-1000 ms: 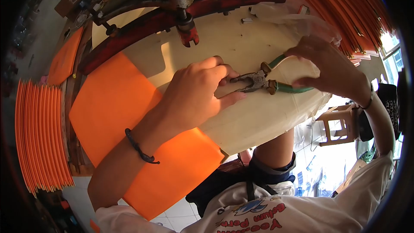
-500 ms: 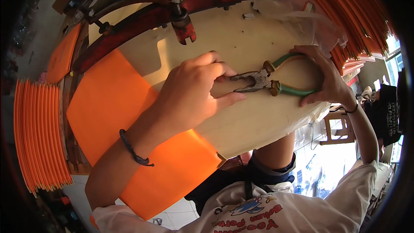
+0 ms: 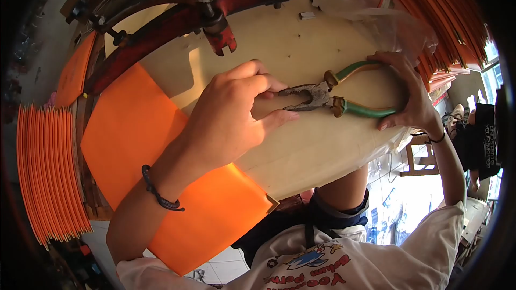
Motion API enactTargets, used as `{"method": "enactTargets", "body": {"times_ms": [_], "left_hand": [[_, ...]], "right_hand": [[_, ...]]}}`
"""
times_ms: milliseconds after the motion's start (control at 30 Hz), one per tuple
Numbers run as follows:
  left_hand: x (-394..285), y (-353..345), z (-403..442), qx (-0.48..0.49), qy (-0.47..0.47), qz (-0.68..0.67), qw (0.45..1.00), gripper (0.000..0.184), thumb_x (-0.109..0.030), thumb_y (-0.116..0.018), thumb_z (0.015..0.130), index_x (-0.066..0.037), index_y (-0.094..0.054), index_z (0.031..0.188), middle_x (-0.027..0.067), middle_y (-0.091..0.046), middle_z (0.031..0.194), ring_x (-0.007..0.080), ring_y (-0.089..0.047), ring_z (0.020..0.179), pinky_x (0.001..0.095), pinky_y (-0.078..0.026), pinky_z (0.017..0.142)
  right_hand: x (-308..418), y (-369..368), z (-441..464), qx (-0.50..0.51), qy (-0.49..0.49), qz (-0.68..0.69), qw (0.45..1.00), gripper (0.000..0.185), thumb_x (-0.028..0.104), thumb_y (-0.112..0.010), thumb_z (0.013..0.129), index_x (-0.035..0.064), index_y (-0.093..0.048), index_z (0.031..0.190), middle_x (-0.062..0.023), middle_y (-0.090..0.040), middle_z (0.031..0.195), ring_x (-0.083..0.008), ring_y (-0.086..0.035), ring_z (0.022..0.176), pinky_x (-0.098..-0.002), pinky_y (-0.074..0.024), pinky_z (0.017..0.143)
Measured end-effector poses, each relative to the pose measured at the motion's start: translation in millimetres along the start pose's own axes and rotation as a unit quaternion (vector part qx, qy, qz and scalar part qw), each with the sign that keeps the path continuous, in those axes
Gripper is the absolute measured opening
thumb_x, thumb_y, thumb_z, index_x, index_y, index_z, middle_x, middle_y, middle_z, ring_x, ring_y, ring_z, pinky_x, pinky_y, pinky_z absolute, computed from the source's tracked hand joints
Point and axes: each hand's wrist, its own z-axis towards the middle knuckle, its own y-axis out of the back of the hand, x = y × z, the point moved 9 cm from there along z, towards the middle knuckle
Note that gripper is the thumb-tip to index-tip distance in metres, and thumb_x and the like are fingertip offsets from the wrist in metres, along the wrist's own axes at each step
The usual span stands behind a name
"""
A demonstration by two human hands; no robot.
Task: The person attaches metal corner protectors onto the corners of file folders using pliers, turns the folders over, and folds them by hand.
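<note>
A pair of pliers [image 3: 316, 95] with green and tan handles lies between my hands above the pale tabletop, its jaws apart. My left hand [image 3: 228, 110] reaches in from the left with its thumb on the lower jaw tip and its fingers at the upper one. Whether anything small sits between those jaws cannot be made out. On the right, my right hand [image 3: 411, 94] spans the two widely spread handles, fingers on the upper and thumb by the lower. Under my left forearm lies a large orange sheet or folder [image 3: 215, 220].
A red metal machine arm [image 3: 220, 40] with a notched end hangs over the pale table [image 3: 317, 150]. Orange stacks stand at the left [image 3: 51, 172] and upper right [image 3: 430, 11], beside clear plastic film [image 3: 376, 19]. A wooden stool [image 3: 421, 158] and another person [image 3: 481, 142] are at the right.
My left hand and the pliers' jaws sit slightly farther left in view, as does the red machine arm. Both hands keep the same hold on the pliers.
</note>
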Motion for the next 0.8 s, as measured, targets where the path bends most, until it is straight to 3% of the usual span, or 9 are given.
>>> {"method": "enactTargets", "body": {"times_ms": [800], "left_hand": [[-3.5,-1.1,1.3,0.003,-0.004,-0.008,1.0,0.036,-0.013,-0.085,0.075,0.005,-0.069,0.101,0.0056,-0.059,0.084,0.0069,-0.044,0.056,0.0237,-0.041,0.053]], "right_hand": [[6.4,2.1,3.6,-0.012,0.036,-0.017,0.999,0.108,0.056,-0.091,0.049,-0.0001,-0.051,0.133,-0.0169,-0.058,0.126,-0.0363,-0.054,0.118,-0.0459,-0.0408,0.103]]}}
